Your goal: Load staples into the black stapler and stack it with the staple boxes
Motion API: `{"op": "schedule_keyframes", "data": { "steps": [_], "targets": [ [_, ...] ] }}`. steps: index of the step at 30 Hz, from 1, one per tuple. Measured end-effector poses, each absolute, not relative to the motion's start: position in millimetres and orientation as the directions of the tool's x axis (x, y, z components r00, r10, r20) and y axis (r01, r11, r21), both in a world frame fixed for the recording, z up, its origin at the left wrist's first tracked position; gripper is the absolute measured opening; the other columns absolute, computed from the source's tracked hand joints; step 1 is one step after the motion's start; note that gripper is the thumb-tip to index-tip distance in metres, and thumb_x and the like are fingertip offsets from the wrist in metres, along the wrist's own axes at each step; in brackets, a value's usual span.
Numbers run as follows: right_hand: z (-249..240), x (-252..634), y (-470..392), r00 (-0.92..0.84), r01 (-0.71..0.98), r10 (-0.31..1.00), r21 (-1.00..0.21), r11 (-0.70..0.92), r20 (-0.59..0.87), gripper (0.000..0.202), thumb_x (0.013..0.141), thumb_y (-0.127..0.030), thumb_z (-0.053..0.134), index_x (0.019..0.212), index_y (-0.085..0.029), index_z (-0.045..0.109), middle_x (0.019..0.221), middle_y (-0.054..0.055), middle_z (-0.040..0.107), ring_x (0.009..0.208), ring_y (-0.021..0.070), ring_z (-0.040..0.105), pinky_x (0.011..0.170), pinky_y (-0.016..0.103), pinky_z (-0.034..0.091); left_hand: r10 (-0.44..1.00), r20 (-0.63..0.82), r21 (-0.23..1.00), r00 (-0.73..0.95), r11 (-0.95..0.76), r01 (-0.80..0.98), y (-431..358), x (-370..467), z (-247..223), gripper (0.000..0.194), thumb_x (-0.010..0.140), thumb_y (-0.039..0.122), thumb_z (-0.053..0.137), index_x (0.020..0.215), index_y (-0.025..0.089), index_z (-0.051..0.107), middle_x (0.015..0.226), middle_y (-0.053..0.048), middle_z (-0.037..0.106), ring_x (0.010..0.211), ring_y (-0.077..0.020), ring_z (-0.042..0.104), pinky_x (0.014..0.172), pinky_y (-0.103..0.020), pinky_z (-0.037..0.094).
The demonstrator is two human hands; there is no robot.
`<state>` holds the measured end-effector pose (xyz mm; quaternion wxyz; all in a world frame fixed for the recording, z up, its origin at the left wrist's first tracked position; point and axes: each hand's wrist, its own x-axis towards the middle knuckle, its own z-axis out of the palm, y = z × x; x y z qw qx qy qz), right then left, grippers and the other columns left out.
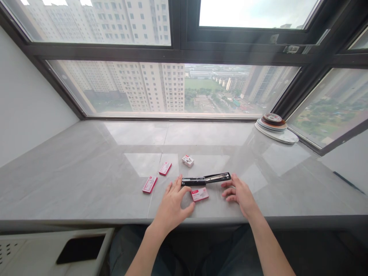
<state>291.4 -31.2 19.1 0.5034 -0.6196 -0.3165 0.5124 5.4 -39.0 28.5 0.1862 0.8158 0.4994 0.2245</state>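
Observation:
A black stapler point(206, 179) lies unfolded on the grey stone-look sill, its metal staple channel showing on the right half. My left hand point(175, 203) rests by the stapler's left end, the fingertips at that end and the thumb spread. In front of the stapler sits a red-and-white staple box point(199, 194), close to my left thumb and forefinger. My right hand point(238, 193) hovers by the stapler's right end with its fingers loosely curved and apart, nothing in them. Whether its forefinger touches the stapler I cannot tell.
Two more red-and-white boxes point(150, 184) point(165, 168) lie to the left. A small white-and-red box point(188, 161) sits behind the stapler. Stacked plates point(277, 128) stand at the back right by the window. Below the front edge is a white surface with a dark phone-like slab point(81, 249).

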Motion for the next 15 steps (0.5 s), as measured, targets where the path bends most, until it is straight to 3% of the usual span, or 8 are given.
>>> {"op": "schedule_keyframes", "data": {
  "steps": [3, 5, 9, 15],
  "targets": [
    [19.4, 287.2, -41.3, 0.102, 0.098, 0.9, -0.896, -0.433, -0.424, 0.06, 0.096, -0.074, 0.043, 0.103, -0.019, 0.065, 0.069, 0.003, 0.067, 0.039, 0.0121, 0.053, 0.034, 0.022, 0.033, 0.901, 0.189, 0.55, 0.39, -0.426, 0.718, -38.6, 8.1, 28.5, 0.024, 0.088, 0.032, 0.069, 0.111, 0.031, 0.064, 0.169, 0.0, 0.031, 0.159, -0.0266, 0.022, 0.129, -0.052, 0.022],
    [19.9, 270.0, -44.4, -0.024, 0.233, 0.914, -0.892, -0.388, -0.404, 0.058, 0.096, -0.072, 0.045, 0.095, -0.018, 0.065, 0.062, 0.0, 0.064, 0.035, 0.0095, 0.045, 0.035, 0.021, 0.027, 0.902, 0.194, 0.553, 0.385, -0.425, 0.717, -38.4, 9.1, 27.9, 0.026, 0.086, 0.03, 0.071, 0.111, 0.03, 0.064, 0.169, -0.001, 0.031, 0.159, -0.0268, 0.023, 0.129, -0.053, 0.021],
    [14.9, 236.1, -41.8, -0.096, 0.362, 0.967, -0.913, -0.187, -0.237, 0.047, 0.095, -0.063, 0.056, 0.087, -0.017, 0.066, 0.055, -0.002, 0.059, 0.045, 0.01, 0.045, 0.045, 0.022, 0.031, 0.9, 0.183, 0.554, 0.395, -0.426, 0.715, -36.4, 5.4, 27.4, 0.028, 0.085, 0.03, 0.071, 0.113, 0.03, 0.065, 0.169, -0.003, 0.031, 0.158, -0.0267, 0.025, 0.129, -0.053, 0.022],
    [3.8, 243.3, -34.3, -0.022, 0.441, 0.971, -0.874, -0.205, -0.239, 0.04, 0.092, -0.057, 0.06, 0.082, -0.018, 0.064, 0.056, -0.002, 0.058, 0.049, 0.0119, 0.045, 0.048, 0.024, 0.029, 0.885, 0.176, 0.575, 0.431, -0.448, 0.685, -29.5, -9.5, 25.8, 0.029, 0.087, 0.03, 0.071, 0.115, 0.031, 0.066, 0.165, -0.002, 0.038, 0.155, -0.0233, 0.033, 0.128, -0.047, 0.028]
  ]
}}
